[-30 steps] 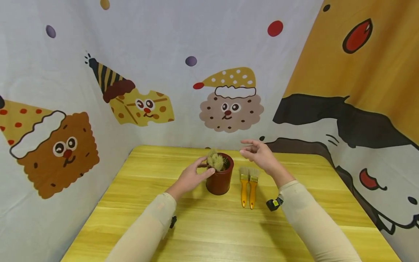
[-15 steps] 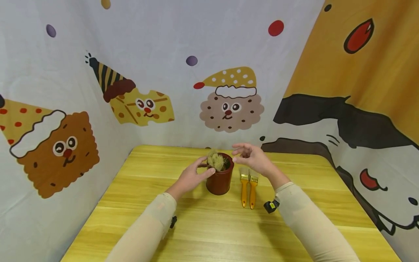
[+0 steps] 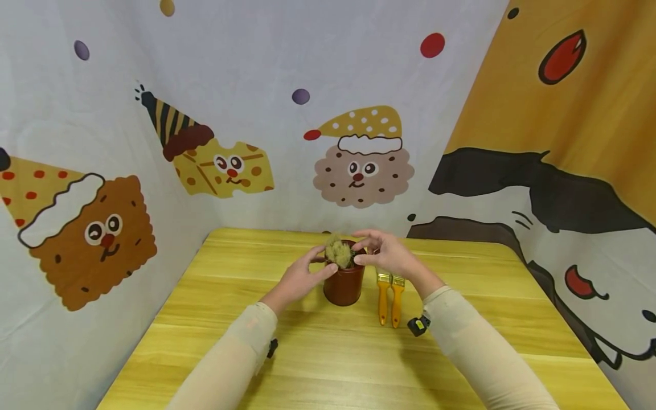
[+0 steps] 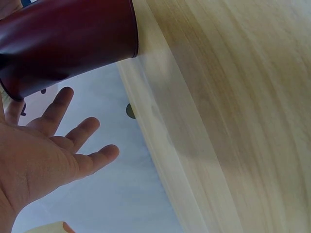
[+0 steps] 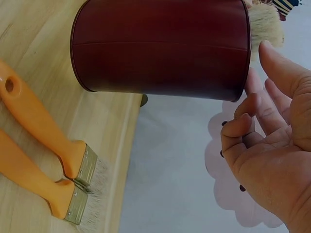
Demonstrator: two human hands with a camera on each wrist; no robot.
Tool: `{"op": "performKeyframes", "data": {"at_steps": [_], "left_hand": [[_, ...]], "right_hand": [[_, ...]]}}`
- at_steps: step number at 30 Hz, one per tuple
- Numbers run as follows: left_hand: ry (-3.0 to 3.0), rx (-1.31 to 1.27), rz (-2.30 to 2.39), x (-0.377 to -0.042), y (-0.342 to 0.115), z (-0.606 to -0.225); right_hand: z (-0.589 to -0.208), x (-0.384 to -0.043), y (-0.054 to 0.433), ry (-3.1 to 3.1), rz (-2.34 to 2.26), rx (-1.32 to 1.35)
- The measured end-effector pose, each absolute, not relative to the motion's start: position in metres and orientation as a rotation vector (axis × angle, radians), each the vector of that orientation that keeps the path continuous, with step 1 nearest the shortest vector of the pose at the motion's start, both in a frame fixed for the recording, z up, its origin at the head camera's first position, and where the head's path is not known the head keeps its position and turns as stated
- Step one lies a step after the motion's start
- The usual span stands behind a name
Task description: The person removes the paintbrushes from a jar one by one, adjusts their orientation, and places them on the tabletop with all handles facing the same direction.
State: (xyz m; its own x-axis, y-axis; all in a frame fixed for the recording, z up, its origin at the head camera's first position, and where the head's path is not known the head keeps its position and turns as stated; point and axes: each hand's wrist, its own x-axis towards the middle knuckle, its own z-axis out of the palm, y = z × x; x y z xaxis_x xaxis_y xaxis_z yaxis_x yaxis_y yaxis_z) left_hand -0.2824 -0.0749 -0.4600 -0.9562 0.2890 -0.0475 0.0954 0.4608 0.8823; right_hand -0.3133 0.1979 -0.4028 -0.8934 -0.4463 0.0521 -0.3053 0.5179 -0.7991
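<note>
A dark red-brown cup [image 3: 343, 287] stands upright on the table. A pale yellowish, fuzzy fibrous clump [image 3: 338, 253] sticks out of its mouth; its exact kind is unclear. At the cup's left rim is my left hand [image 3: 301, 279], thumb and index finger spread beside the clump. In the left wrist view its other fingers [image 4: 85, 128] extend loosely apart; the index tip is hidden. My right hand [image 3: 392, 255] is at the right rim, thumb and index apart near the clump. The right wrist view shows the thumb tip beside the bristly clump [image 5: 265, 24], the lower fingers bent.
Two paintbrushes [image 3: 389, 299] with orange handles lie side by side to the cup's right, bristles partly behind my right hand. The wooden table [image 3: 328, 364] meets a printed cloth backdrop [image 3: 287, 210] at its far edge.
My right hand has moved left from above the brushes to the cup's rim, next to the clump. The left hand, cup and brushes have stayed in place.
</note>
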Motion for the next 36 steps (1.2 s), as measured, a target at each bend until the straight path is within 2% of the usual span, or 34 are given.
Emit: {"op": "performKeyframes", "data": {"at_steps": [36], "left_hand": [[2.513, 0.338, 1.499, -0.2819, -0.075, -0.4603]], "right_hand": [[-0.4034, -0.3107, 0.1881, 2.639, -1.212, -0.775]]}}
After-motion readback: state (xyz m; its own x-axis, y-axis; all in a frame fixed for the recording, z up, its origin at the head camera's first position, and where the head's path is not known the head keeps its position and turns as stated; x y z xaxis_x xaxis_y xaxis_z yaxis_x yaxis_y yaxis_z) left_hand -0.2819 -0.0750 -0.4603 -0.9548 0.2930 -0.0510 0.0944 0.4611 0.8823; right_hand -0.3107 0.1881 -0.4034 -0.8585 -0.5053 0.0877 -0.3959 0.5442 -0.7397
